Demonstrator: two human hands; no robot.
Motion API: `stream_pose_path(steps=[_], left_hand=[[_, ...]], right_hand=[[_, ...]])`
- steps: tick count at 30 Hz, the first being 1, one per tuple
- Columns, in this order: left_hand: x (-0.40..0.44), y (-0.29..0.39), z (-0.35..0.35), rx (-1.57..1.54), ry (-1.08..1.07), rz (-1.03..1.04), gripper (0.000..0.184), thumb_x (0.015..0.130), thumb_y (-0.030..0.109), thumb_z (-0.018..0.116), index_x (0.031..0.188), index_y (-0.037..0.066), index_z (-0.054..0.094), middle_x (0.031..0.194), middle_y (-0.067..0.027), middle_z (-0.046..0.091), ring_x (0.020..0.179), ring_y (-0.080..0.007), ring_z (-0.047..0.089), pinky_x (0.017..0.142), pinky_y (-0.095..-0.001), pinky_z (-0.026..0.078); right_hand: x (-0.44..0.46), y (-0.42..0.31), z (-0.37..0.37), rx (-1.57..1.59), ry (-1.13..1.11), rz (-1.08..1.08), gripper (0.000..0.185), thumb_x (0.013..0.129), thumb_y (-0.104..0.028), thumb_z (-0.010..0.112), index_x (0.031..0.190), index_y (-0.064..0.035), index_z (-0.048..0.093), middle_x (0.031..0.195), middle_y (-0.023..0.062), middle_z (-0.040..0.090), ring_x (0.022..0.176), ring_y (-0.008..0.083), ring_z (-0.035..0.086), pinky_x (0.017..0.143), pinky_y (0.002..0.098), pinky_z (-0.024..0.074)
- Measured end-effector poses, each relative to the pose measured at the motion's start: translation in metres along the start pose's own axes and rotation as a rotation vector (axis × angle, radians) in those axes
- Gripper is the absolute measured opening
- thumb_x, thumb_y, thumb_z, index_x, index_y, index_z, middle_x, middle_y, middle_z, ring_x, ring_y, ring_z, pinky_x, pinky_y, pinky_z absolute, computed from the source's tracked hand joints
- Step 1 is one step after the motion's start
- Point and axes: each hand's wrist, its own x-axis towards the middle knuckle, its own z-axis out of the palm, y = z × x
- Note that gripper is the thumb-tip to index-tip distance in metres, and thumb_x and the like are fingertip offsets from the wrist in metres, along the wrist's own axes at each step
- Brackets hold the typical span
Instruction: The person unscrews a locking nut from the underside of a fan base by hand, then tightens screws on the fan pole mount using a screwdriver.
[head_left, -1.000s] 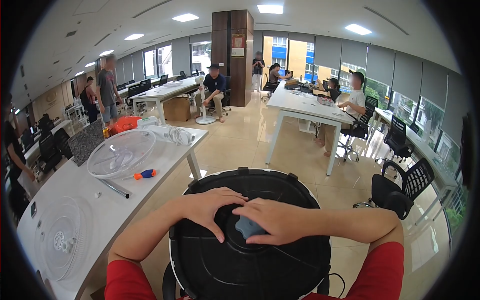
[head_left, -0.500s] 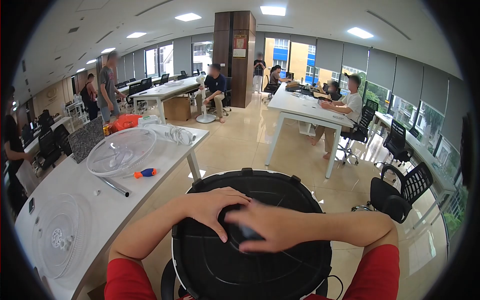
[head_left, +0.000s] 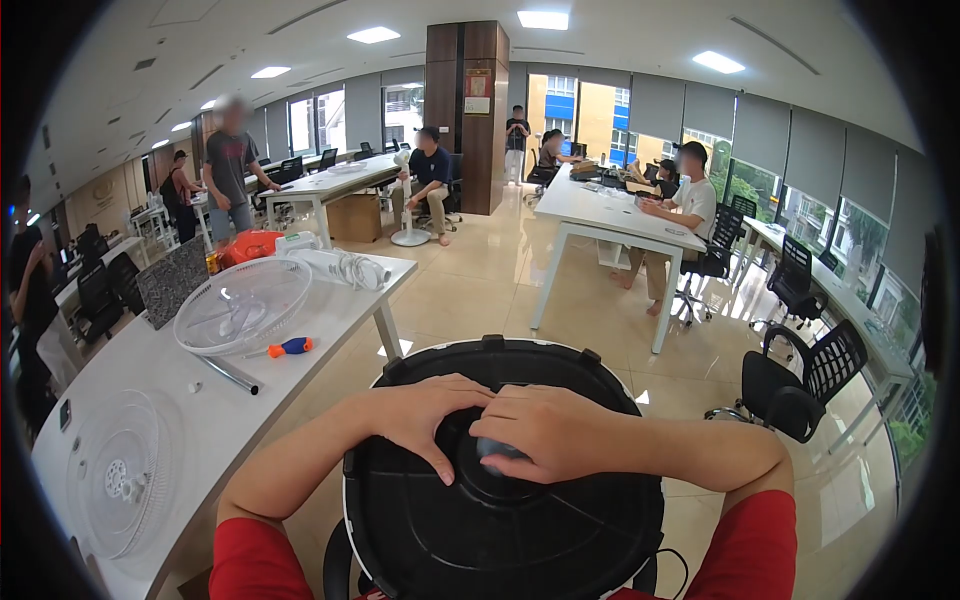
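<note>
A large black round base (head_left: 430, 530) with a ribbed underside and a pale rim lies in front of me at lap height. Near its middle, my right hand (head_left: 545, 430) has its fingers wrapped round a dark grey rounded knob (head_left: 495, 453), mostly covered by the fingers. My left hand (head_left: 430, 415) lies on the base just left of the knob. Its thumb and fingers are spread apart, and the fingertips come close to or touch the right hand.
On the white table (head_left: 230, 420) to the left are a clear fan guard (head_left: 245, 305), a second guard (head_left: 118, 480), an orange-and-blue screwdriver (head_left: 291, 347) and a metal tube (head_left: 228, 374). A black chair (head_left: 800, 380) stands at right. Several people sit or stand farther off.
My right hand, blurred before, has turned and shows sharply with its fingers round the knob. The left hand stays in place. A standing person at the left has moved slightly right.
</note>
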Motion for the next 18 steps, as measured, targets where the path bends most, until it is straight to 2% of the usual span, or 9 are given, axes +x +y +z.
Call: stream_pose_path(steps=[7,9,10,12,13,15,16,18], left_hand=[[0.001,-0.002,0.0,0.022,-0.008,0.023,0.111,0.059,0.05,0.094,0.145,0.0,0.047,0.152,-0.0203,0.045,0.14,-0.0364,0.042,0.118,-0.0456,0.032],[0.001,-0.005,0.003,0.044,-0.002,0.042,0.111,0.059,0.049,0.095,0.146,0.0,0.046,0.153,-0.0201,0.044,0.14,-0.0364,0.042,0.118,-0.046,0.032],[0.001,-0.006,0.004,0.041,0.002,0.051,0.111,0.059,0.049,0.095,0.146,0.0,0.046,0.154,-0.0203,0.043,0.141,-0.0363,0.041,0.118,-0.0461,0.033],[0.002,-0.008,0.003,0.038,0.004,0.06,0.111,0.059,0.049,0.095,0.146,0.0,0.046,0.154,-0.0205,0.043,0.141,-0.0363,0.041,0.117,-0.0462,0.033],[0.002,-0.008,0.003,0.029,0.009,0.062,0.111,0.059,0.049,0.095,0.146,0.0,0.046,0.154,-0.0207,0.043,0.141,-0.0362,0.041,0.118,-0.0463,0.033],[0.001,-0.007,0.005,0.008,0.011,0.063,0.111,0.059,0.049,0.095,0.146,0.0,0.046,0.154,-0.0208,0.043,0.141,-0.0362,0.041,0.118,-0.0463,0.033],[0.001,-0.006,0.004,0.016,0.006,0.054,0.11,0.06,0.049,0.095,0.146,0.0,0.046,0.153,-0.0212,0.043,0.142,-0.0364,0.041,0.118,-0.0464,0.033],[0.002,-0.004,0.001,0.031,0.002,0.048,0.11,0.06,0.049,0.095,0.146,0.0,0.047,0.153,-0.0217,0.044,0.142,-0.0365,0.041,0.118,-0.0464,0.033]], right_hand=[[-0.007,0.0,0.014,0.019,-0.085,0.139,0.042,0.091,-0.031,0.07,0.121,-0.0027,0.058,0.112,0.0164,0.062,0.106,0.0333,0.061,0.09,0.0421,0.0513],[-0.005,-0.005,0.018,0.098,0.039,-0.108,0.034,0.096,-0.031,0.067,0.112,-0.0007,0.064,0.101,0.0154,0.067,0.094,0.029,0.067,0.081,0.0365,0.0539],[-0.005,-0.008,0.013,0.098,0.039,-0.109,0.034,0.096,-0.031,0.067,0.112,-0.0007,0.064,0.101,0.0154,0.067,0.094,0.029,0.067,0.081,0.0365,0.0539],[-0.002,-0.022,-0.009,1.301,-0.849,-0.077,0.027,0.098,-0.028,0.067,0.109,-0.0039,0.07,0.082,0.0088,0.07,0.072,0.0187,0.069,0.063,0.0311,0.0522],[0.001,-0.03,-0.02,1.303,-0.852,-0.077,0.027,0.098,-0.028,0.067,0.109,-0.0039,0.07,0.082,0.0088,0.07,0.072,0.0187,0.069,0.063,0.0311,0.0522],[0.004,-0.041,-0.036,0.997,-0.434,-0.165,0.014,0.096,-0.02,0.071,0.1,-0.0068,0.073,0.066,0.0041,0.066,0.054,0.0138,0.063,0.049,0.0279,0.0439],[0.003,-0.037,-0.036,0.948,-0.365,-0.099,0.011,0.093,-0.016,0.075,0.102,-0.0093,0.074,0.068,0.0041,0.067,0.055,0.0138,0.063,0.049,0.0277,0.0439],[0.005,-0.025,-0.047,0.76,-0.278,-0.051,0.01,0.094,-0.016,0.074,0.101,-0.0088,0.074,0.068,0.0037,0.067,0.055,0.0136,0.063,0.051,0.0271,0.0452]])
